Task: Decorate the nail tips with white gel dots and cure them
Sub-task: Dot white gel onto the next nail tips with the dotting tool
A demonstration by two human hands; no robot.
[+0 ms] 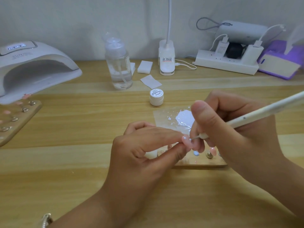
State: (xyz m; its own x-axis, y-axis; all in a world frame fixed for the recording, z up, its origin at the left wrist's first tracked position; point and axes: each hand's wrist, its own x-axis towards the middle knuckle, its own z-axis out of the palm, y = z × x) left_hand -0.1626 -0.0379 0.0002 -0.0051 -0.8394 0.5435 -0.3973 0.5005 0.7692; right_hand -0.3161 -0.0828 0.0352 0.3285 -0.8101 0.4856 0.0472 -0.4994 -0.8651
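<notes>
My left hand (pixel 144 150) pinches a pink nail tip (pixel 186 142) on its small white stand, between thumb and forefinger. A white dot shows on the tip. My right hand (pixel 233 129) grips a white dotting pen (pixel 256 115), and its thin metal point touches the pink tip. Behind my hands lies a clear palette sheet (pixel 164 119) with a puddle of white gel (pixel 184 118). A closed white gel jar (pixel 156 97) stands just beyond it. A wooden holder board (pixel 202 161) under my right hand carries another pink tip (pixel 213 150).
A white curing lamp (pixel 32 66) stands at the far left, and a second wooden board (pixel 19 119) with several pink tips lies in front of it. A clear pump bottle (pixel 119 66), cotton pads (pixel 144 67), a desk lamp base (pixel 167 61) and a power strip (pixel 227 63) line the back.
</notes>
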